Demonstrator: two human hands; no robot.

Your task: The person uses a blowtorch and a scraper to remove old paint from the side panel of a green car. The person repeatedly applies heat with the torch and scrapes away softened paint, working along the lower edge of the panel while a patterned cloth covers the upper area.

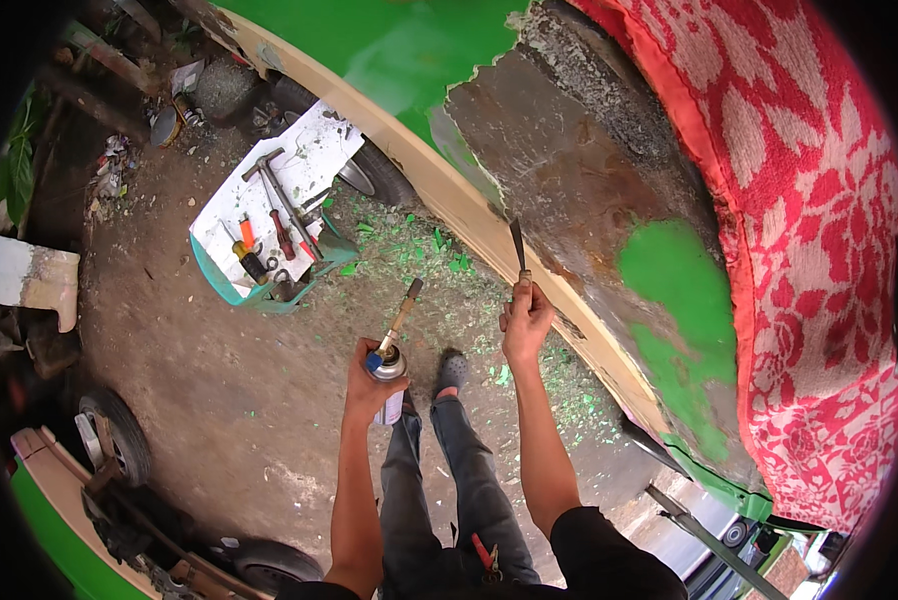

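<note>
My left hand point(369, 388) is wrapped round the canister of a blowtorch point(402, 318), whose burner tube points up and slightly right, away from the vehicle body. No flame shows at its tip. In my right hand point(526, 322) is a scraper point(518, 243), gripped by its light handle with the dark narrow blade pointing up. The blade's tip lies over the edge of a vehicle panel point(579, 150), where bare brownish metal is exposed; contact is hard to tell. Green paint point(681, 285) remains in patches there, with a ragged paint edge higher up.
A green plastic stool point(231, 291) stands left, bearing white paper, a hammer point(287, 200) and several screwdrivers. Green paint chips point(459, 262) litter the floor. A red patterned blanket point(799, 200) covers the vehicle's right part. Another vehicle's tyre point(119, 437) shows at lower left.
</note>
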